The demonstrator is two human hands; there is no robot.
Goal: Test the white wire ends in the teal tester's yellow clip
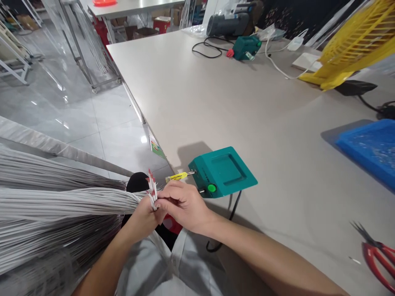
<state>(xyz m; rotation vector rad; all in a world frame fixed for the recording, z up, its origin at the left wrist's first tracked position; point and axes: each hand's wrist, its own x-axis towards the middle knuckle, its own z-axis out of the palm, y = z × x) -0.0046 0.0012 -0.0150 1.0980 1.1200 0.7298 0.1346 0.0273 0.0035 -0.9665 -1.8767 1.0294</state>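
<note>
My left hand (142,217) is closed around the end of a thick bundle of grey cables (68,205) that fans out to the left. Red and white wire tips (152,185) stick up from its grip. My right hand (185,205) is closed in a pinch on the wire ends, right against the left hand. Just beyond the fingers sits a teal box-shaped device (224,170) with a green button (211,188) and a yellow-sleeved probe (177,176) poking out toward my hands.
The grey table (247,111) carries red scissors (378,255) at the right front, a blue tray (370,150), a yellow basket (354,45), a second teal device (246,47) and cords at the back. Shiny tiled floor and metal racks lie to the left.
</note>
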